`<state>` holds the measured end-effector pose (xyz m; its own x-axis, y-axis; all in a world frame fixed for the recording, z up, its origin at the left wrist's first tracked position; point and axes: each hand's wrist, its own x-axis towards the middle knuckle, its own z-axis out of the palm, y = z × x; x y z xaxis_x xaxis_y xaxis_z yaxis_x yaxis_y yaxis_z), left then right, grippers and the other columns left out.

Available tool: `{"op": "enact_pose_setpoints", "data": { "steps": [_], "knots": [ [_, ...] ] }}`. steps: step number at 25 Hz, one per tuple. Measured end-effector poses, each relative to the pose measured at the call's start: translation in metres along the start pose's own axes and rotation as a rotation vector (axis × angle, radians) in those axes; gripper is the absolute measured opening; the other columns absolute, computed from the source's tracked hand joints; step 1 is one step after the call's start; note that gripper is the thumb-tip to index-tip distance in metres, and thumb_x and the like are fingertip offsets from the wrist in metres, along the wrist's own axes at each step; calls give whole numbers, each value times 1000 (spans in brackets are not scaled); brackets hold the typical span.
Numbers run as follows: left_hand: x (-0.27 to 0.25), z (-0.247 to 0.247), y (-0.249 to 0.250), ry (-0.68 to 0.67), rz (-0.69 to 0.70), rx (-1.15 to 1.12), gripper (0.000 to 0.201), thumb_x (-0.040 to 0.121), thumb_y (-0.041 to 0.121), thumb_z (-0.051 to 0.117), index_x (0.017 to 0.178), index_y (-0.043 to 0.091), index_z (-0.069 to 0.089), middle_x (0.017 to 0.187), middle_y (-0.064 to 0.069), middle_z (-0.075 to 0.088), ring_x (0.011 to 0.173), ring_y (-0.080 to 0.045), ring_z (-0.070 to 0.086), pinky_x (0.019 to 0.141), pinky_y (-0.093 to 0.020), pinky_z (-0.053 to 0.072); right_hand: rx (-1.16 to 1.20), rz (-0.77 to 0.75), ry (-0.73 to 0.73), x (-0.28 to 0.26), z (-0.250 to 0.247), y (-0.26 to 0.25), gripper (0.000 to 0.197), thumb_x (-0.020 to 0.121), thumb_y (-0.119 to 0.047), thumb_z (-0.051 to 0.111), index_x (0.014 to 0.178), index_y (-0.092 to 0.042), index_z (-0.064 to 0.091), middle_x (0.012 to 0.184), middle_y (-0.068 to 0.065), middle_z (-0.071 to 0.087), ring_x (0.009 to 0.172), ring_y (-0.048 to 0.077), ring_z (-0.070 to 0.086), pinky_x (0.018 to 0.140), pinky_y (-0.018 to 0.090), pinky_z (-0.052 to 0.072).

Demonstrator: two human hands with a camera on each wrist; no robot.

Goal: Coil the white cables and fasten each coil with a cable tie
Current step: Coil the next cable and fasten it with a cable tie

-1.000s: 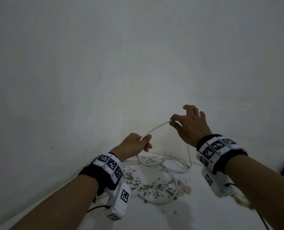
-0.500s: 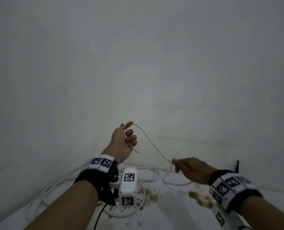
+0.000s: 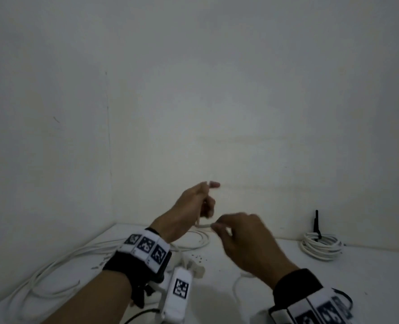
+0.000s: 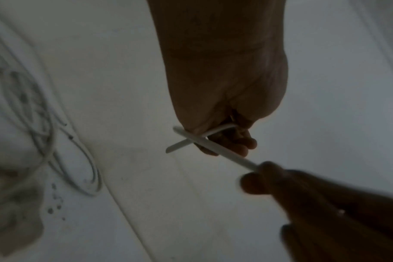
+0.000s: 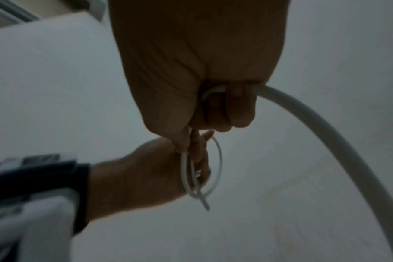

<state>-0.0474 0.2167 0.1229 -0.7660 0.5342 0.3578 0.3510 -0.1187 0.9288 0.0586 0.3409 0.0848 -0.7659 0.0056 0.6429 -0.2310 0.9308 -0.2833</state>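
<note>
Hands: two, the left hand [image 3: 191,206] and the right hand [image 3: 245,242], meeting above the worktop [image 3: 275,298].
Cable held: one white cable [image 4: 224,150], gripped by both hands, forming one small loop [image 5: 204,170] at the left hand.
Finished coils: one tied coil [image 3: 321,246], right of the hands, against the wall.
Cable ties: one black cable tie [image 3: 316,225], standing up from that coil.
Loose cable: strands lying left of the hands [image 3: 60,270]; their number cannot be told.
Wrist bands: two, one per wrist.
</note>
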Motion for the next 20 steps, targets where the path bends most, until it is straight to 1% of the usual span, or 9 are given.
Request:
{"op": "enact_pose_setpoints", "data": {
  "steps": [3,5,7,9,11,13,15,18,20],
  "knots": [
    [-18,10,-10,-216,-23,326,36,107,29,35,93,13,64,60,0,55,51,-12,43,50,-21,37,52,143,145,-4,-32,7,30,82,-57,70,69,-30,66,57,-11,57,54,6,54,53,27,43],
    [-27,19,-15,-209,-94,322,35,104,27,40,82,14,64,55,3,47,47,-10,36,47,-21,31,68,274,219,-10,-46,7,45,68,-67,76,62,-24,63,51,-13,56,51,6,56,50,26,45],
    [-29,31,-21,-118,-133,269,40,101,34,43,69,16,59,49,6,36,45,-11,29,47,-22,26,50,371,298,-10,-48,12,52,62,-72,76,62,-22,60,53,-11,58,53,9,59,50,25,45],
    [-26,44,-29,10,-130,272,50,98,44,46,53,22,48,46,5,36,44,-13,32,51,-26,30,130,413,303,-8,-50,22,41,73,-60,76,68,-22,62,58,-9,58,57,11,58,52,26,41],
    [-23,53,-36,158,-167,95,59,94,44,54,41,24,39,43,4,32,40,-13,29,51,-25,30,374,417,217,-6,-57,34,19,90,-38,70,78,-23,66,62,-4,62,58,13,56,54,27,41],
    [-21,57,-39,243,-227,-199,61,93,38,59,40,25,33,43,5,22,38,-13,18,44,-23,20,566,395,88,-9,-61,36,13,96,-20,62,86,-19,70,68,2,70,57,13,59,56,28,48],
    [-20,58,-41,256,-255,-382,58,93,40,59,46,26,28,44,5,15,37,-11,12,40,-21,13,545,331,56,-11,-56,40,9,93,-16,66,86,-18,72,72,1,74,59,15,64,58,28,52],
    [-21,60,-46,171,-294,-549,57,92,50,57,54,26,22,43,7,11,33,-9,10,35,-18,12,513,330,75,-13,-47,49,6,83,-19,79,79,-21,76,71,-6,74,63,18,64,65,30,54],
    [-23,59,-49,73,-324,-611,58,89,55,55,55,26,20,40,9,10,30,-7,10,33,-15,11,652,371,9,-16,-44,53,8,79,-10,82,76,-11,75,70,6,74,64,21,63,66,34,56]
  ]
}}
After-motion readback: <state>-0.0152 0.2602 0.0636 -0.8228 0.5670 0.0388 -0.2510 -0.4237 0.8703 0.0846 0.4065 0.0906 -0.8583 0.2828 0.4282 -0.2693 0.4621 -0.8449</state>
